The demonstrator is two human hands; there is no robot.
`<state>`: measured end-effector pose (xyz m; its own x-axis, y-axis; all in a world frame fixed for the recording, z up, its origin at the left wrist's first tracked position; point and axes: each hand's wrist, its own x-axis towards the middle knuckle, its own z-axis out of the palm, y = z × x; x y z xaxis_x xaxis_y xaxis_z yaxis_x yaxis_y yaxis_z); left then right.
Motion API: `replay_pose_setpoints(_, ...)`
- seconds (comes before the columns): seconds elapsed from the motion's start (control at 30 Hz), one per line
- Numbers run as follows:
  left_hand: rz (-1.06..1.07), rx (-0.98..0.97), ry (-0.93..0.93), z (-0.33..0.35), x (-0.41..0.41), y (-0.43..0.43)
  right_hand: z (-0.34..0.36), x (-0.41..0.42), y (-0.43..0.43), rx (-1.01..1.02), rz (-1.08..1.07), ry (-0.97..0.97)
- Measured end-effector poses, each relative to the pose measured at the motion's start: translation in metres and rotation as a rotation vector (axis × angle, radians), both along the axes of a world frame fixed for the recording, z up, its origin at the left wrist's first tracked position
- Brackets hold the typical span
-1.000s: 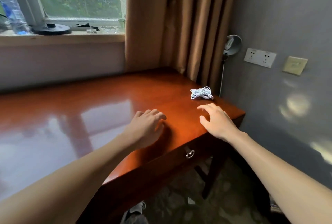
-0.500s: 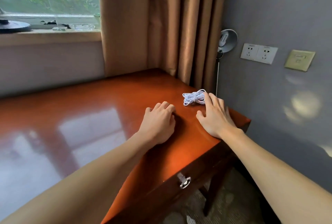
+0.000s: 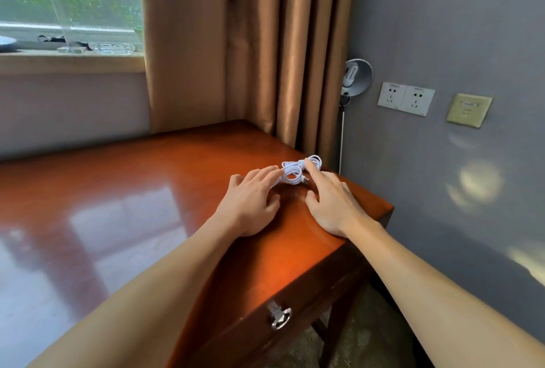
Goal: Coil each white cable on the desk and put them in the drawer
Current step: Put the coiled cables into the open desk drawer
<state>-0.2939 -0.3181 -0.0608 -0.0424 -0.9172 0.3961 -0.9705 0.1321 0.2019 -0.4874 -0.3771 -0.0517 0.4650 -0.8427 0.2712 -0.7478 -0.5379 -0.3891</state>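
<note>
White cable [image 3: 296, 171]: thin cord in a loose, tangled bundle, lying near the far right corner of the bench [image 3: 141, 196], close to the curtain [image 3: 295, 57]. A small plug end [image 3: 306, 181] pokes out on the near side of the bundle.

Hands: the left hand [image 3: 250, 199] lies flat with its fingers straight, the fingertips touching the left side of the bundle. The right hand [image 3: 333, 202] is spread, with the index finger [image 3: 311, 168] resting on the right-hand loop and the thumb down on the wood. Neither hand closes round the cable; both are apart and ungripping.

Handling (judgement): the bundle looks very light, soft and limp, and not fragile. The bench top is glossy, so the bundle will likely skid if pushed rather than pinched. The loops are uneven and may snag on each other. The best hold is probably a pinch across the middle where the loops cross. Alternatively, take the plug end first to find a free start for a neat coil.

Container: the drawer [image 3: 312, 288] sits under the near edge of the bench and is closed, with a metal ring pull [image 3: 280, 319] hanging on its front. Its contents are hidden. It needs opening before anything goes in.
</note>
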Motion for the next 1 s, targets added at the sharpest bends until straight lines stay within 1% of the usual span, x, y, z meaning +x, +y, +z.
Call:
replay_pose_setpoints(0.2,0.107,-0.06,0.019,-0.003,0.002,0.003,0.0,0.005,-0.012,-0.078,-0.011,0.005)
replay_pose_setpoints(0.3,0.164,-0.124,0.052,-0.004,0.004,0.003,-0.002,0.01,-0.026,-0.125,-0.009,0.024)
replay_pose_setpoints(0.37,0.171,-0.146,0.064,-0.004,0.004,0.002,-0.002,0.013,-0.033,-0.123,-0.015,0.018)
replay_pose_setpoints(0.43,0.17,-0.126,0.073,-0.005,0.005,0.0,-0.001,0.015,-0.038,-0.098,-0.015,0.02)
replay_pose_setpoints(0.57,0.178,-0.094,0.054,-0.006,0.006,-0.004,-0.001,0.019,-0.047,-0.059,0.002,0.091)
replay_pose_setpoints(0.63,0.179,-0.104,0.051,-0.007,0.006,-0.004,-0.003,0.02,-0.049,-0.118,0.001,0.115)
replay_pose_setpoints(0.7,0.18,-0.132,0.04,-0.007,0.005,-0.003,-0.005,0.019,-0.05,-0.244,-0.01,0.137)
replay_pose_setpoints(0.77,0.188,-0.16,0.036,-0.008,0.006,-0.002,-0.008,0.019,-0.051,-0.322,-0.036,0.134)
replay_pose_setpoints(0.93,0.182,-0.177,0.053,-0.009,0.006,0.002,-0.011,0.017,-0.046,-0.397,-0.101,0.121)
replay_pose_setpoints(1.0,0.172,-0.173,0.054,-0.009,0.005,0.005,-0.011,0.016,-0.042,-0.395,-0.109,0.118)
